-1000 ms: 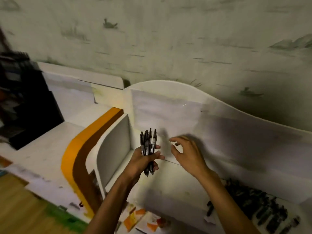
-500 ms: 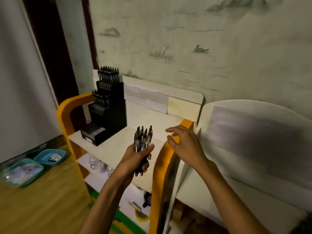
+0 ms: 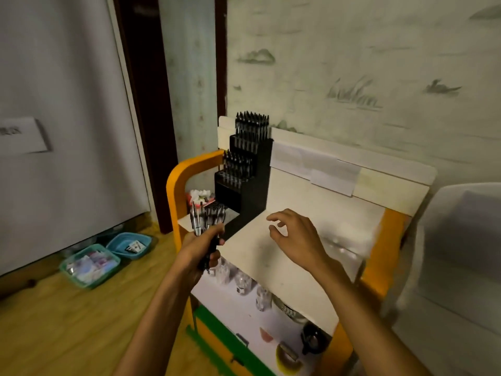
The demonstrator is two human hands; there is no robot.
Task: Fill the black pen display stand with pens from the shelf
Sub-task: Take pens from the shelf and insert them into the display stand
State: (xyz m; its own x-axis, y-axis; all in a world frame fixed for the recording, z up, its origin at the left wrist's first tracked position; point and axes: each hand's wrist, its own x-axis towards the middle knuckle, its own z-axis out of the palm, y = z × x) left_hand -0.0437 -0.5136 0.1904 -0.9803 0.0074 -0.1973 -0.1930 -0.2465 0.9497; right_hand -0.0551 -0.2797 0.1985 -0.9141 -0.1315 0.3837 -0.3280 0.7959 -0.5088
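Note:
A black stepped pen display stand (image 3: 252,183) sits at the back left of the white shelf top (image 3: 298,234). Its upper tiers hold upright black pens (image 3: 252,126); the lowest tier shows open holes. My left hand (image 3: 202,248) grips a bundle of several black pens (image 3: 207,217), held upright just in front of the stand's lowest step. To the right, my right hand (image 3: 295,237) hovers over the shelf top, fingers loosely curled and holding nothing.
The shelf unit has an orange frame (image 3: 173,185) and lower shelves with small glass items (image 3: 244,280). Two teal baskets (image 3: 108,256) lie on the wooden floor at left. A white curved panel (image 3: 461,253) stands at right. A patterned wall runs behind.
The view has swung left from the white curved shelf to the orange-framed unit. Both hands now hover close to the pen stand, and my left hand still grips the bundle.

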